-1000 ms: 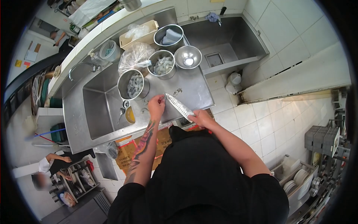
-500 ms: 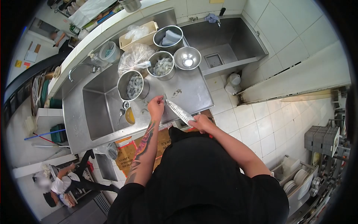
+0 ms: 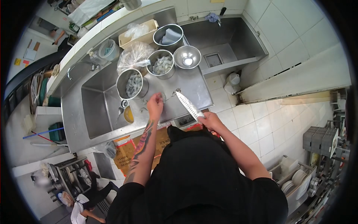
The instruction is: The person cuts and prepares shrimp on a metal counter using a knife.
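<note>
My left hand [image 3: 155, 105] is closed, pinching a small grey shrimp [image 3: 163, 97] just above the steel counter [image 3: 199, 93]. My right hand [image 3: 211, 121] grips a kitchen knife [image 3: 189, 106] with a dimpled blade. The knife's tip touches or hovers over a small pile of dark scraps [image 3: 176, 91]; I cannot tell which. Beyond my left hand stands a steel pot [image 3: 145, 89] holding shrimp [image 3: 133, 85]. A second pot [image 3: 161, 77] behind it also contains shrimp [image 3: 163, 65].
An empty steel bowl [image 3: 187, 58] and a pot with blue-grey contents [image 3: 168, 37] stand at the back. A clear plastic bag [image 3: 135, 56] lies beside the pots. Sink basins flank the counter on the left [image 3: 97, 120] and right [image 3: 235, 35]. A co-worker [image 3: 80, 211] is at lower left.
The knife and my right hand have moved right, away from the shrimp, bringing the tip to the scraps. My left hand has shifted slightly left. The lower-left co-worker has moved downward in view.
</note>
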Motion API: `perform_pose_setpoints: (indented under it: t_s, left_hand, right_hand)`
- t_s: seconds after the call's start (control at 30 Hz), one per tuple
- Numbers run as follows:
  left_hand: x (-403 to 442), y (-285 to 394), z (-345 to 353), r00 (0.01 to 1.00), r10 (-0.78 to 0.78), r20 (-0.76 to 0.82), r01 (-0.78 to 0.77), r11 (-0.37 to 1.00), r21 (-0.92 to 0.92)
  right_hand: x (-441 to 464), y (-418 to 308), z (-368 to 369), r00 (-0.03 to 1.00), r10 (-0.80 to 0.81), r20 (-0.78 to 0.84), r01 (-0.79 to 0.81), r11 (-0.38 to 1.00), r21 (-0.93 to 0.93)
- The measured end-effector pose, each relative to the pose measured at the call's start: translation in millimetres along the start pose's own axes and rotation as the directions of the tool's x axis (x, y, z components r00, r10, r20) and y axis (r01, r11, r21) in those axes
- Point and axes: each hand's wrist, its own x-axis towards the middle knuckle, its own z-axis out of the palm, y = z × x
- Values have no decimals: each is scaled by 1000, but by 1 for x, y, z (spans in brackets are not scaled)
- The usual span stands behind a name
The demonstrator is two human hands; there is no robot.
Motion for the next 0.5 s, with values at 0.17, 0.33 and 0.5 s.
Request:
perform_pose_setpoints:
  t_s: [0.17, 0.33, 0.5]
  left_hand:
    - [-1, 7, -10, 979, 179, 95, -186, 980, 75]
    - [-3, 11, -14, 992, 106, 67, -115, 984, 136]
    - [-7, 8, -13, 995, 95, 12, -95, 975, 202]
  right_hand:
    - [-8, -20, 16, 954, -268, -136, 226, 938, -261]
    - [-8, -36, 29, 974, -217, -60, 191, 938, -290]
    - [2, -21, 32, 935, -339, -101, 264, 860, -438]
